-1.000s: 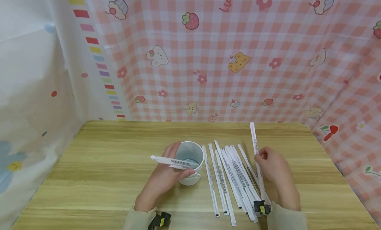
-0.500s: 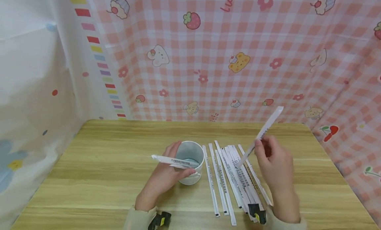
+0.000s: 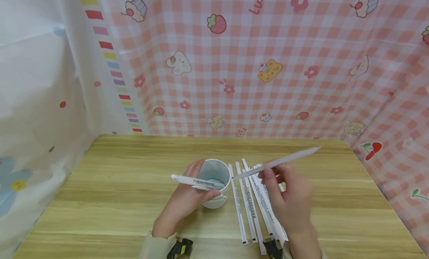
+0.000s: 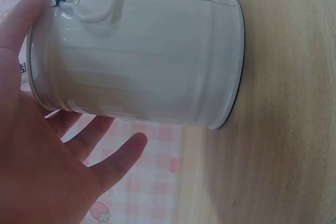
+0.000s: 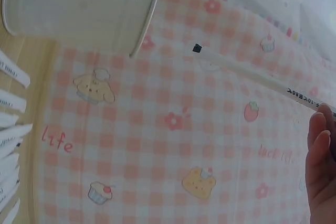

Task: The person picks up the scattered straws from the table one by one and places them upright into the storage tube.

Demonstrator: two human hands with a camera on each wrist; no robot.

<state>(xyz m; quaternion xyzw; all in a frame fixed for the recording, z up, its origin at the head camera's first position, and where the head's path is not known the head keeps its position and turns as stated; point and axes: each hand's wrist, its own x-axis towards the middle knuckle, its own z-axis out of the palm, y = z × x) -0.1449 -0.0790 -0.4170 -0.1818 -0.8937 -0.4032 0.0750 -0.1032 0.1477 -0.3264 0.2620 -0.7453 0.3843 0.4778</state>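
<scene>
Straw [image 3: 295,156] pinched in the fingers [image 3: 270,176] of the right hand [image 3: 291,199] tilts right of mid-frame, its low tip near the cup [image 3: 212,167]. The left hand [image 3: 186,197] has its fingers curved around the cup, mid-frame. If the right hand aims badly, the tip could bump the cup's edge and bend. Wrapped straws [image 3: 203,183] leaning over the left hand could slide out if the cup tips.

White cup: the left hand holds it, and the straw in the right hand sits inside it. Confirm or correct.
The straw is not inside the white cup: the right wrist view shows its dark end in the air, outside the rim. The right hand does hold it, and the left hand holds the white cup.
</scene>
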